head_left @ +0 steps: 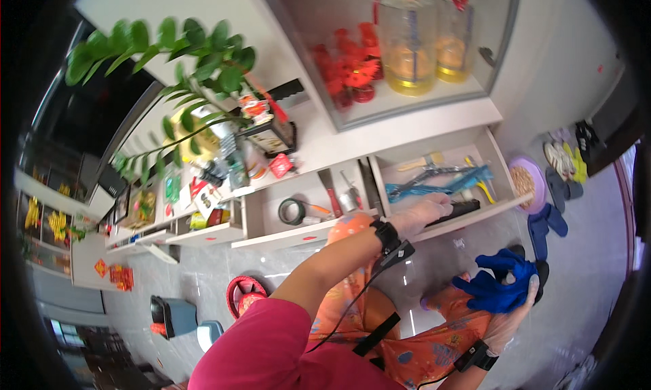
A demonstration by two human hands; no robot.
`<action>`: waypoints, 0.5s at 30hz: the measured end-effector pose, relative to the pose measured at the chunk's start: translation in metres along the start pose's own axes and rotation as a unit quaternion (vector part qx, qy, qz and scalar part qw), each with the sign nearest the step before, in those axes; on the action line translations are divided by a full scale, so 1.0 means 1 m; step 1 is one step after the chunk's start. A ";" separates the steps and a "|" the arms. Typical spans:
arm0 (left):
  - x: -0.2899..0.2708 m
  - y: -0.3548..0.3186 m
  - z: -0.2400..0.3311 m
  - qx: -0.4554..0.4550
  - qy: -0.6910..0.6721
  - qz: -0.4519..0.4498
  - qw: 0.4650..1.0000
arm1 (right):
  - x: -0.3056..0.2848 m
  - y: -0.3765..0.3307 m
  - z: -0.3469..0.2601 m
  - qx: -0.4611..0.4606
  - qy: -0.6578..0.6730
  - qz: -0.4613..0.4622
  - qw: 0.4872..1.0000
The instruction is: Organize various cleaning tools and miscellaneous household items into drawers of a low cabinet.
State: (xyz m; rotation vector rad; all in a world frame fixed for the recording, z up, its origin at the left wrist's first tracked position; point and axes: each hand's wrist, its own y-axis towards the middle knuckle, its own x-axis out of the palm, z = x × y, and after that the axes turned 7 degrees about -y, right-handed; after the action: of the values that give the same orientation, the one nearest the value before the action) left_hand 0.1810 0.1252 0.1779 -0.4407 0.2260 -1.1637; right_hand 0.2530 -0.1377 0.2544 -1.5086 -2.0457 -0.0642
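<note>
My left hand (422, 213), in a thin whitish glove, reaches into the right-hand drawer (498, 163) at its front side. Its fingers are curled together beside a long black object (461, 210); whether they grip anything is hidden. Behind them in that drawer lie a blue plastic wrapper (468, 178), a grey metal tool (424, 180), a yellow-handled tool (485, 190) and a wooden-handled brush (427, 161). At the lower right, my right hand (519, 319), gloved likewise, is closed on blue work gloves (498, 281) held above my knee.
A neighbouring open drawer (268, 213) holds black tape (291, 211) and small tools. A leafy plant (196, 64) and clutter stand on the cabinet top. Glass jars (407, 51) are behind the cabinet door frame. Shoes (559, 159), a purple basin (532, 183) and a bin (173, 315) are on the floor.
</note>
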 end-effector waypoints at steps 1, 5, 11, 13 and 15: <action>0.000 -0.026 0.010 0.014 -0.080 0.040 0.996 | -0.015 0.004 0.005 0.016 -0.003 -0.034 0.999; -0.046 -0.104 -0.004 0.182 -0.170 0.073 0.966 | 0.002 -0.007 0.005 0.039 -0.027 -0.072 0.996; -0.138 -0.188 -0.061 0.171 -0.387 0.227 0.877 | -0.010 -0.006 0.014 0.057 -0.042 -0.072 0.995; -0.156 -0.222 -0.069 0.156 -0.419 0.316 0.837 | -0.007 -0.010 0.016 0.051 -0.039 -0.078 0.995; -0.186 -0.241 -0.098 0.152 -0.541 0.321 0.762 | -0.003 -0.016 0.015 0.077 -0.053 -0.093 0.991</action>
State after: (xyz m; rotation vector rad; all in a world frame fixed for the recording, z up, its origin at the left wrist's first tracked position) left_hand -0.1301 0.1976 0.1883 -0.6154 -0.7766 -0.1257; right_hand 0.2326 -0.1401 0.2452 -1.2489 -2.2170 0.1021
